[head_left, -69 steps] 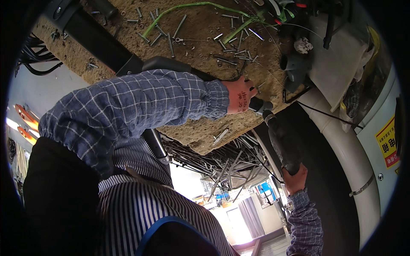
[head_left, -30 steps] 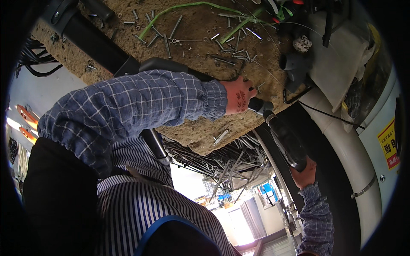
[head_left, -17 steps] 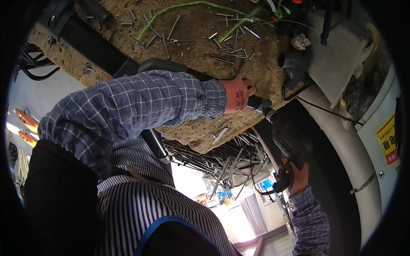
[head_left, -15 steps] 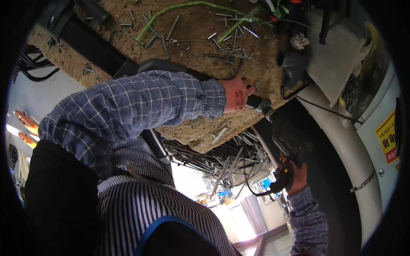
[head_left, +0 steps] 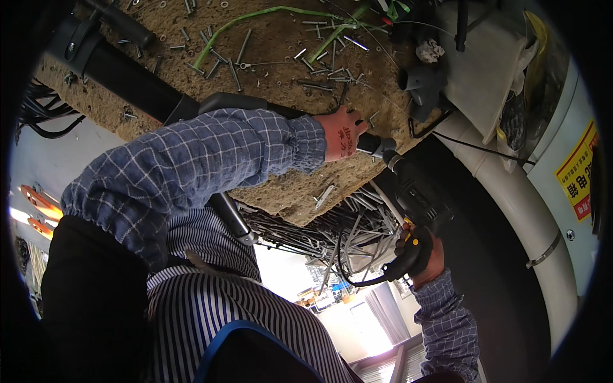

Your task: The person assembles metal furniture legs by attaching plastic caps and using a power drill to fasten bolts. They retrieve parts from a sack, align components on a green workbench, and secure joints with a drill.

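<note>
Two hands held a black power drill: left hand clamped at its nose, right hand newly regripping its handle.

Bench: fills the upper middle of the view. Loose screws: scattered on the bench top, toward its far side. Cord: lies across the screws, running left to right. Left hand: at the bench's right edge, beside the power drill's front end. Power drill: right of the bench edge, slanting down to the right hand, which is wrapped round its handle. Wire rack: under the bench. Pipe: right of the drill.
</note>
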Action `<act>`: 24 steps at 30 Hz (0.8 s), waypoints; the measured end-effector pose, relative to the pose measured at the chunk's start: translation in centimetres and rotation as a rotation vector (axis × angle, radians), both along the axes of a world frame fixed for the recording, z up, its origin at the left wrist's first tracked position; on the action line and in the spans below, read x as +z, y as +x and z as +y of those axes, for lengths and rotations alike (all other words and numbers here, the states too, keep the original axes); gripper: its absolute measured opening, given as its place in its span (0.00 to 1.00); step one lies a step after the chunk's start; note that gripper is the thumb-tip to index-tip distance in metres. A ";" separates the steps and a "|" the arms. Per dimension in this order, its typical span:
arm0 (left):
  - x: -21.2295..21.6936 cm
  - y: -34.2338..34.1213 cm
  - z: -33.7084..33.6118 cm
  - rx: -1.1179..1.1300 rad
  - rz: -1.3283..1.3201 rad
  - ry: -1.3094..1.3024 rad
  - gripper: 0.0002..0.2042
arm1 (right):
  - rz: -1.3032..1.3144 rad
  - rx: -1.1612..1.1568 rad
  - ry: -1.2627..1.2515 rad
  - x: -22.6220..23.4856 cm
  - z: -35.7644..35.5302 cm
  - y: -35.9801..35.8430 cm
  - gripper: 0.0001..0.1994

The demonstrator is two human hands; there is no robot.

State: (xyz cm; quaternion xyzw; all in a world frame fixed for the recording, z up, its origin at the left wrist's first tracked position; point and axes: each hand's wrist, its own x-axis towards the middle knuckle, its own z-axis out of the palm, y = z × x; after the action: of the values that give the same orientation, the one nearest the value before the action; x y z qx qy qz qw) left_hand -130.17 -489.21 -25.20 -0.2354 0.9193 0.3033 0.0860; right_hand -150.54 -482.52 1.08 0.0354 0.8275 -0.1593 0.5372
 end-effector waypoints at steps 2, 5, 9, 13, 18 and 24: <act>-0.7 -0.3 0.3 0.044 0.061 -0.027 0.17 | -0.093 -0.100 -0.019 0.2 0.2 -1.3 0.16; -2.2 -1.1 1.3 0.127 0.139 -0.043 0.16 | 0.072 0.160 0.096 0.1 0.0 -4.1 0.14; -4.3 -2.3 2.7 0.143 0.138 -0.111 0.17 | 0.361 0.622 0.152 0.2 1.1 -6.6 0.20; -5.1 -2.7 2.9 0.172 0.044 -0.591 0.18 | 0.718 1.276 0.162 0.2 1.7 -6.9 0.30; -2.7 -1.8 1.3 0.223 0.125 0.287 0.19 | 0.764 1.757 0.088 0.9 -0.3 -6.8 0.27; -0.2 0.0 0.1 0.064 0.015 0.111 0.19 | 0.507 1.104 0.209 0.6 -1.6 -5.9 0.19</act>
State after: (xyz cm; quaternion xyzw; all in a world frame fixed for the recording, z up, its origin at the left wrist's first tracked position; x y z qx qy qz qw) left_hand -130.13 -489.16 -25.38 -0.2574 0.8937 0.3581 0.0825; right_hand -156.43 -484.10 1.68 -0.3850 0.8369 0.2207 0.3205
